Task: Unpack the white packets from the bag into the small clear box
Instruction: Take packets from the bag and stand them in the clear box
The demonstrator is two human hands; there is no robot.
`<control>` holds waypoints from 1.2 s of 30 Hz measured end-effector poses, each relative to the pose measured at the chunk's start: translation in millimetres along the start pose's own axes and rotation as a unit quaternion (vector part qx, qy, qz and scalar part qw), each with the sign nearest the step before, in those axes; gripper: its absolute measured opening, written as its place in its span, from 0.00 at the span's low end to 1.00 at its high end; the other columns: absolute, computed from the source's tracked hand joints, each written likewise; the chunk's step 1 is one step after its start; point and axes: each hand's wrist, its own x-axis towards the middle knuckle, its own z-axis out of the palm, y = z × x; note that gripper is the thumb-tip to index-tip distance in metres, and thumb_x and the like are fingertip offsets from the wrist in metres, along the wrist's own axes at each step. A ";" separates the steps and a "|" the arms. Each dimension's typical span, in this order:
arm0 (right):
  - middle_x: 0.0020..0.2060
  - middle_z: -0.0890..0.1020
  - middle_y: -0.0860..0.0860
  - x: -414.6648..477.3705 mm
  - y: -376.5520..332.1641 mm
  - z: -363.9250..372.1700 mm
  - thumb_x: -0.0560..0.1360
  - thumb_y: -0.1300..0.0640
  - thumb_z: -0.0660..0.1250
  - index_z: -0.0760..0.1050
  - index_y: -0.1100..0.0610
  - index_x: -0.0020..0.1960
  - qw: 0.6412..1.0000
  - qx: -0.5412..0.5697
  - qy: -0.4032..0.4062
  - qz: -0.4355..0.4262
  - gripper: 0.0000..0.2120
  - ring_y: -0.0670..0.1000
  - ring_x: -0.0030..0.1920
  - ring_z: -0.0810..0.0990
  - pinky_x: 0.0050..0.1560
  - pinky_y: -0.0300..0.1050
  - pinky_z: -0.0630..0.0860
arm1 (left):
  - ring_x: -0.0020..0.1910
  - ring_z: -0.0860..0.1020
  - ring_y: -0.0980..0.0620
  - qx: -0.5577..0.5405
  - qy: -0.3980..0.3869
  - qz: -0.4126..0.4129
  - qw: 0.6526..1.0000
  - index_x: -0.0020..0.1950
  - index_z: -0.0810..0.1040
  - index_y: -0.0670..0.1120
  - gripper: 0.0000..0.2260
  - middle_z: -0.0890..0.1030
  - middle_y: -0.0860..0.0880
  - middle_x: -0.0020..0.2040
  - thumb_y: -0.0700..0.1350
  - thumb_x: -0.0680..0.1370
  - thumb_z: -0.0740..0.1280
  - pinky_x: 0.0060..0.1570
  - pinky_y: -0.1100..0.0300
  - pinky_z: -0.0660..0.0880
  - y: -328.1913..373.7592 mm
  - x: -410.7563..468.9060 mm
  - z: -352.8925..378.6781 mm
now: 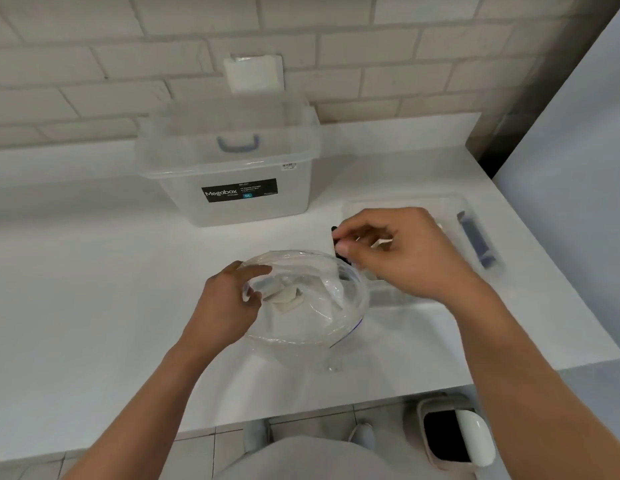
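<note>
As I look down from the head camera, the white bench fills most of my view, running back to a brick wall. Toward its back edge stands a large clear tub with a dark label on its front and a lid whose blue handle faces me.

Nearer the front edge, about mid-bench, lies the clear bag, mouth gaping upward. Just beside it on the right, near the bench's right edge, sits the small clear box, a blue clip on its far side; the arm hides most of it.

My operator's left hand grips the bag's left rim, thumb and fingers curled around the plastic. The right hand hovers above the small clear box, fingers bent into a pinch around a single packet, seen only as a pale sliver through the blur.

Several white packets lie bunched inside the bag. On the floor below the front edge stands a swing-lid bin.
</note>
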 end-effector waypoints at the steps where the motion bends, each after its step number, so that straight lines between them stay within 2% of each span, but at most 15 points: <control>1: 0.42 0.87 0.43 -3.1 -7.6 18.7 0.76 0.56 0.75 0.86 0.48 0.52 0.996 0.040 -0.080 0.003 0.06 0.41 0.44 0.85 0.48 0.35 0.79 | 0.41 0.75 0.60 -0.005 0.003 0.004 1.000 0.63 0.82 0.53 0.19 0.74 0.60 0.43 0.36 0.76 0.68 0.41 0.79 0.65 -0.3 -0.6 0.1; 3: 0.48 0.87 0.41 -1.1 -7.3 60.5 0.78 0.56 0.71 0.85 0.47 0.55 0.977 -0.027 -0.214 -0.007 0.08 0.39 0.49 0.84 0.53 0.36 0.78 | 0.40 0.75 0.61 -0.012 0.006 0.014 1.000 0.64 0.81 0.52 0.19 0.74 0.59 0.44 0.35 0.76 0.67 0.41 0.79 0.65 -1.1 -1.9 1.0; 4: 0.51 0.87 0.41 3.3 1.3 82.7 0.80 0.56 0.69 0.85 0.48 0.57 0.966 -0.090 -0.241 -0.017 0.10 0.39 0.52 0.82 0.54 0.36 0.77 | 0.40 0.75 0.60 -0.014 0.007 0.019 1.000 0.64 0.81 0.51 0.20 0.75 0.57 0.45 0.35 0.76 0.67 0.41 0.78 0.65 -1.6 -2.3 1.8; 6: 0.57 0.85 0.47 16.6 27.7 122.9 0.80 0.61 0.64 0.83 0.51 0.61 0.952 -0.199 -0.232 -0.023 0.14 0.47 0.58 0.80 0.54 0.39 0.75 | 0.41 0.75 0.57 -0.015 0.006 0.027 0.999 0.64 0.81 0.51 0.20 0.78 0.54 0.49 0.34 0.75 0.67 0.42 0.78 0.65 -3.5 -2.9 3.6; 8: 0.57 0.84 0.53 29.0 51.1 149.5 0.77 0.66 0.63 0.82 0.57 0.59 0.935 -0.298 -0.190 -0.020 0.15 0.55 0.57 0.81 0.49 0.44 0.74 | 0.43 0.76 0.54 -0.019 0.004 0.033 0.999 0.65 0.81 0.51 0.21 0.79 0.53 0.51 0.33 0.75 0.67 0.43 0.75 0.66 -5.1 -3.7 5.6; 11: 0.56 0.81 0.57 39.8 67.4 162.8 0.75 0.69 0.62 0.79 0.61 0.57 0.917 -0.370 -0.147 -0.015 0.14 0.59 0.55 0.81 0.46 0.48 0.72 | 0.46 0.77 0.52 -0.024 0.006 0.035 0.999 0.65 0.81 0.51 0.22 0.80 0.52 0.54 0.33 0.74 0.65 0.48 0.67 0.70 -6.0 -5.8 7.4; 14: 0.58 0.80 0.56 40.5 75.5 167.6 0.76 0.69 0.62 0.77 0.59 0.61 0.909 -0.391 -0.144 -0.027 0.16 0.59 0.56 0.82 0.48 0.49 0.75 | 0.49 0.78 0.52 -0.025 0.007 0.037 0.999 0.64 0.81 0.50 0.22 0.80 0.52 0.56 0.32 0.74 0.65 0.51 0.66 0.69 -6.7 -6.9 9.0; 17: 0.59 0.79 0.54 38.7 81.2 173.8 0.77 0.66 0.62 0.78 0.57 0.62 0.902 -0.405 -0.143 -0.037 0.15 0.58 0.55 0.82 0.43 0.48 0.71 | 0.53 0.79 0.51 -0.017 0.006 0.041 0.999 0.64 0.81 0.50 0.22 0.81 0.52 0.57 0.32 0.73 0.65 0.51 0.69 0.68 -8.0 -7.0 11.2; 22: 0.59 0.79 0.51 35.5 87.4 176.6 0.80 0.64 0.60 0.78 0.55 0.61 0.909 -0.388 -0.146 -0.033 0.14 0.58 0.54 0.81 0.40 0.46 0.68 | 0.48 0.78 0.54 -0.022 0.003 0.044 0.999 0.63 0.82 0.51 0.22 0.80 0.53 0.56 0.33 0.73 0.66 0.46 0.79 0.66 -9.5 -7.6 13.3; 25: 0.58 0.80 0.50 32.7 92.5 177.7 0.78 0.66 0.61 0.76 0.54 0.62 0.919 -0.367 -0.138 -0.037 0.15 0.57 0.53 0.82 0.38 0.47 0.68 | 0.46 0.77 0.55 -0.025 -0.001 0.045 0.999 0.63 0.81 0.51 0.21 0.80 0.54 0.55 0.33 0.74 0.66 0.46 0.75 0.67 -8.8 -8.5 14.4; 28: 0.60 0.80 0.49 33.1 97.2 180.4 0.78 0.65 0.61 0.74 0.53 0.67 0.920 -0.366 -0.134 -0.038 0.18 0.56 0.53 0.82 0.37 0.46 0.69 | 0.49 0.79 0.53 -0.023 -0.002 0.040 0.999 0.64 0.81 0.50 0.21 0.80 0.53 0.57 0.33 0.74 0.66 0.49 0.67 0.71 -7.6 -9.4 14.9; 30: 0.61 0.80 0.49 33.7 97.0 181.8 0.80 0.65 0.59 0.73 0.53 0.68 0.924 -0.354 -0.143 -0.032 0.18 0.56 0.54 0.82 0.38 0.46 0.69 | 0.48 0.79 0.53 -0.021 0.001 0.040 0.999 0.63 0.81 0.50 0.20 0.80 0.53 0.58 0.33 0.75 0.66 0.48 0.69 0.70 -7.3 -9.7 14.8; 33: 0.60 0.80 0.50 31.3 89.8 178.6 0.81 0.64 0.57 0.75 0.55 0.64 0.927 -0.344 -0.144 -0.035 0.16 0.57 0.53 0.82 0.38 0.46 0.68 | 0.45 0.77 0.54 -0.017 -0.001 0.040 0.999 0.64 0.81 0.49 0.20 0.80 0.53 0.58 0.33 0.75 0.66 0.46 0.71 0.68 -6.4 -10.3 14.0; 36: 0.53 0.82 0.52 26.2 74.0 168.9 0.79 0.62 0.60 0.77 0.55 0.61 0.928 -0.350 -0.113 -0.058 0.14 0.59 0.49 0.82 0.36 0.47 0.69 | 0.44 0.77 0.55 -0.015 -0.007 0.035 0.999 0.65 0.80 0.51 0.21 0.79 0.54 0.56 0.34 0.75 0.66 0.47 0.70 0.68 -6.9 -9.8 11.7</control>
